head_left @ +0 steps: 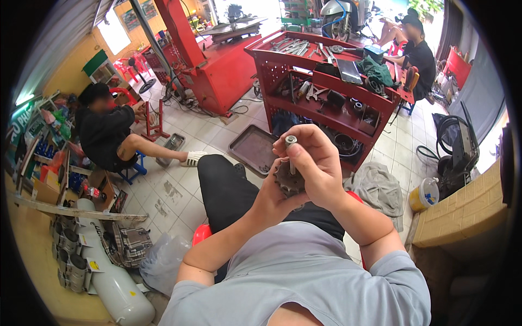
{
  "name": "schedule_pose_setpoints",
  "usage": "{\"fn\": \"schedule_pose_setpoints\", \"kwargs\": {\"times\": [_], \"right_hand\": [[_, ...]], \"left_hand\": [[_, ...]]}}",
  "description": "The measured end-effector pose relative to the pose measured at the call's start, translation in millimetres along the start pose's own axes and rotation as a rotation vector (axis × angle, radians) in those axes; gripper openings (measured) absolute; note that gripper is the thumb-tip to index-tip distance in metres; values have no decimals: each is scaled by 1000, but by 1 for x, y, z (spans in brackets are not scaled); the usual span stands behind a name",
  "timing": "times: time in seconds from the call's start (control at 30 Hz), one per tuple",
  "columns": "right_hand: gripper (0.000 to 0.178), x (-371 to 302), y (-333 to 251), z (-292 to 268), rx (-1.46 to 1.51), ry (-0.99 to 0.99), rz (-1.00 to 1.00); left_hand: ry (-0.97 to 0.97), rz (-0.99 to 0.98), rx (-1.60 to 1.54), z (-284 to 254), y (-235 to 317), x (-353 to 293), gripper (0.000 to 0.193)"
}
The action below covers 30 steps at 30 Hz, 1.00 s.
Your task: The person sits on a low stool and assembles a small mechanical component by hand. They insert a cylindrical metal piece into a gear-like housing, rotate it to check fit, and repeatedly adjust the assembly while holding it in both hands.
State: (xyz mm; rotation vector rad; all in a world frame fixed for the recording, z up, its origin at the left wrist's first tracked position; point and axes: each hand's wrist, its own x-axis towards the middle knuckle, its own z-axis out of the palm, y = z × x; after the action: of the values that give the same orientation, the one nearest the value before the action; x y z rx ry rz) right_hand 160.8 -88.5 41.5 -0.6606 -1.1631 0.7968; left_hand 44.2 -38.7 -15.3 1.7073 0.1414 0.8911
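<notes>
In front of my chest, my left hand [272, 198] is closed around a dark toothed gear [284, 179], with its teeth showing along the left side. My right hand [322, 165] pinches a slim metal bolt [291, 141] between thumb and fingers. The bolt stands nearly upright over the gear, its round head at the top. Whether its lower end sits inside the gear is hidden by my right thumb and fingers.
A red tool cart [326, 81] holding several wrenches stands ahead. A metal tray [253, 146] lies on the tiled floor near my knee. Two people sit nearby, one left and one far right. At right are a grey cloth [375, 187] and a bucket [423, 195].
</notes>
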Motion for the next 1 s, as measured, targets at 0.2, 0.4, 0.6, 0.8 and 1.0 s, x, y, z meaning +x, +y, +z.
{"fn": "schedule_pose_setpoints", "kwargs": {"times": [0.2,0.4,0.6,0.8,1.0], "right_hand": [[26,0,2,-2,-53,-41,-101],[21,-2,1,1,9,7,-15],[17,-1,-4,1,-64,-26,-78],[21,-2,-4,4,75,27,5],[22,-2,-1,4,-13,-2,-143]], "left_hand": [[2,-51,-51,2,-1,-2,66],[22,-57,-70,3,1,-1,66],[-25,-40,40,0,3,-1,66],[0,-48,-39,2,-3,-3,70],[-49,81,187,-2,-2,-1,70]]}}
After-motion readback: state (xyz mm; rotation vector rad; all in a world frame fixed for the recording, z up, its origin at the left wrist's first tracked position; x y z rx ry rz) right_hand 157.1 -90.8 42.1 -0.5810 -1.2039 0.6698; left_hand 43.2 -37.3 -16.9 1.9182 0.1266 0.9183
